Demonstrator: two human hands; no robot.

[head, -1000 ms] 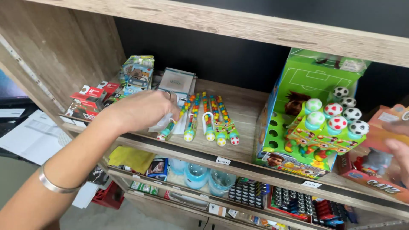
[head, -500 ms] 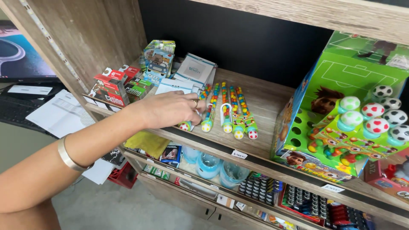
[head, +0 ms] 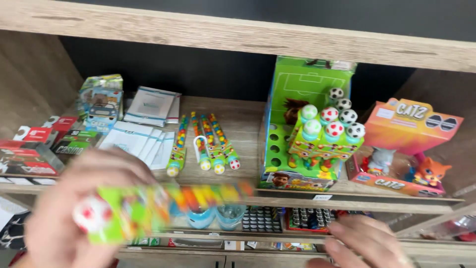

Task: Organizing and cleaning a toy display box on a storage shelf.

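Her left hand clasps a blurred clear candy tube with a red-spotted ball cap; at three o'clock her right hand hovers with fingers spread, and the green football-themed display box stands at one o'clock.

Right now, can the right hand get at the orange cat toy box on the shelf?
Probably yes: the right hand is empty, low in front, and the orange cat toy box stands at the open shelf front with nothing between.

Her left hand is raised close in front of her, blurred, its fingers curled over the top of a candy tube that lies crosswise, its ball end below the knuckles and its long end jutting past the fingertips. Her right hand sits low, fingers loosely spread and seemingly empty, apart from the tube's far end.
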